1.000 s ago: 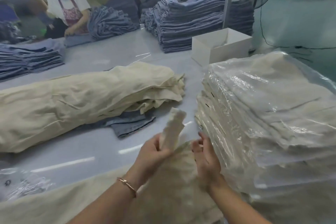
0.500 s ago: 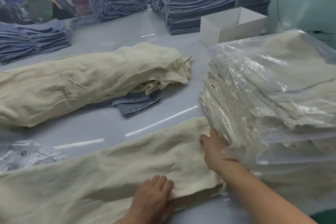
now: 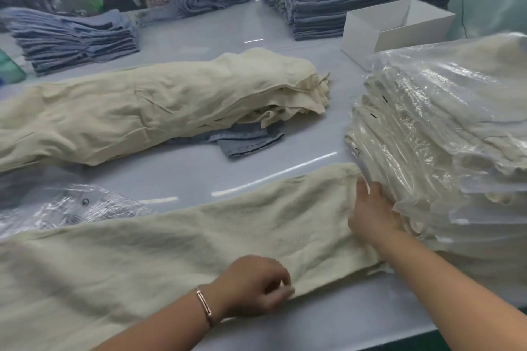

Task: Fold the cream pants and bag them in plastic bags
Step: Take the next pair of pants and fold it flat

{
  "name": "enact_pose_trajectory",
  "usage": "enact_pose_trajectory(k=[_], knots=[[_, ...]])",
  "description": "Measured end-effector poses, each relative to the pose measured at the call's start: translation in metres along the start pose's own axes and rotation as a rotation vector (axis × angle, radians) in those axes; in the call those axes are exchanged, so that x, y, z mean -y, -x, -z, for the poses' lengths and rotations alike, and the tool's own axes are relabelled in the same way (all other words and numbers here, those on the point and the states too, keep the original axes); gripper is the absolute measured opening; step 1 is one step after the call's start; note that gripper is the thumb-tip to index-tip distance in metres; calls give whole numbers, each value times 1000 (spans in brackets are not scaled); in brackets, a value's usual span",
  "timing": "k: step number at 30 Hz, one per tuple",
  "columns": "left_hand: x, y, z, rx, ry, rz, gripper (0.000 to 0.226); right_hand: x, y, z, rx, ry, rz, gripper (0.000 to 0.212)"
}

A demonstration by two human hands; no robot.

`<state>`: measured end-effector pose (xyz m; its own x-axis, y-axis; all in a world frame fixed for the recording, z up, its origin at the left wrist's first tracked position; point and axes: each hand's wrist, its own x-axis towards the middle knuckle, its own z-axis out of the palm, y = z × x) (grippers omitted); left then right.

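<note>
Pants [image 3: 199, 236] flat on bench [image 3: 313, 151], hem end touching bagged stack [image 3: 442, 137]. Left hand [image 3: 256, 285] pinches near edge with curled fingers; right hand [image 3: 370, 208] presses hem, fingers straight. Risk: right elbow nudges stack (slippery bags), it slides.
</note>
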<state>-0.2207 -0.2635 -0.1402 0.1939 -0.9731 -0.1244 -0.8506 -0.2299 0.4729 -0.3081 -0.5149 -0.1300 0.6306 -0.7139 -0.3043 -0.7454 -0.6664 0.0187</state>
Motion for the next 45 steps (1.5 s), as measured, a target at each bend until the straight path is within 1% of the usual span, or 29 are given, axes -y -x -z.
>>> enact_pose_trajectory(k=[1, 3, 4, 6, 7, 8, 9, 11, 13, 14, 16, 17, 18, 20, 23, 25, 27, 28, 30, 31, 33, 34, 36, 38, 40, 42, 43, 44, 45], knots=[[5, 1, 4, -113, -12, -19, 25, 0, -1, 4, 22, -49, -30, 70], [20, 8, 6, -294, -167, 3, 31, -2, -2, 11, 80, -80, -63, 71], [27, 13, 5, -297, -262, 55, 40, -3, -3, 15, 115, -73, -67, 75], [42, 24, -5, -207, -428, 114, 54, -2, -3, 18, 169, -33, -72, 85], [49, 30, -11, -155, -465, 132, 56, -1, -3, 19, 177, -25, -91, 80], [53, 34, -17, -122, -479, 147, 57, 1, -3, 20, 164, -22, -109, 68], [57, 37, -21, -104, -479, 162, 58, 2, -4, 20, 148, -14, -137, 56], [62, 37, -23, -105, -455, 160, 57, 5, -3, 21, 144, 11, -187, 43], [68, 35, -19, -182, -429, 126, 54, 4, -3, 21, 151, -43, -201, 42], [74, 34, -15, -265, -407, 135, 54, 3, -4, 20, 165, -105, -192, 48], [88, 32, -1, -403, -351, 292, 57, 1, -7, 21, 215, -203, -184, 58], [97, 31, 7, -430, -337, 414, 61, 0, -8, 22, 229, -221, -189, 56], [107, 32, 11, -423, -335, 537, 66, -1, -9, 24, 231, -223, -189, 52], [125, 33, 10, -313, -274, 705, 66, 0, -8, 29, 243, -224, -185, 41], [137, 30, 7, -293, -223, 711, 59, 2, -7, 32, 315, -267, -185, 33], [139, 28, 14, -351, -213, 693, 61, 3, -5, 32, 337, -391, -227, 35], [146, 27, 26, -463, -215, 634, 60, 1, -5, 32, 300, -452, -256, 43], [151, 27, 32, -472, -242, 625, 51, -1, -5, 33, 285, -475, -261, 46], [156, 23, 49, -364, -187, 687, 27, -2, -5, 36, 274, -543, -254, 49], [157, 19, 56, -293, -130, 699, 19, -1, -5, 38, 272, -565, -245, 50], [158, 13, 64, -199, -52, 660, 22, 1, -5, 42, 258, -531, -226, 50], [158, 10, 68, -196, -35, 633, 23, 2, -5, 44, 230, -487, -205, 48], [156, 7, 77, -241, -30, 585, 24, 4, -2, 50, 105, -382, -127, 43], [153, -1, 85, -312, 3, 555, 24, 6, 2, 60, -78, -274, -49, 42], [146, -23, 94, -405, 42, 499, 18, 8, 4, 71, -233, -164, -19, 51], [138, -52, 96, -471, -59, 511, 13, 4, -1, 85, -315, -97, -24, 60], [134, -67, 94, -459, -196, 566, 25, 1, -5, 93, -309, -83, -39, 60], [132, -79, 89, -406, -321, 656, 44, -2, -9, 99, -279, -67, -57, 60], [129, -88, 84, -378, -382, 732, 61, -4, -13, 103, -265, -49, -64, 61]])
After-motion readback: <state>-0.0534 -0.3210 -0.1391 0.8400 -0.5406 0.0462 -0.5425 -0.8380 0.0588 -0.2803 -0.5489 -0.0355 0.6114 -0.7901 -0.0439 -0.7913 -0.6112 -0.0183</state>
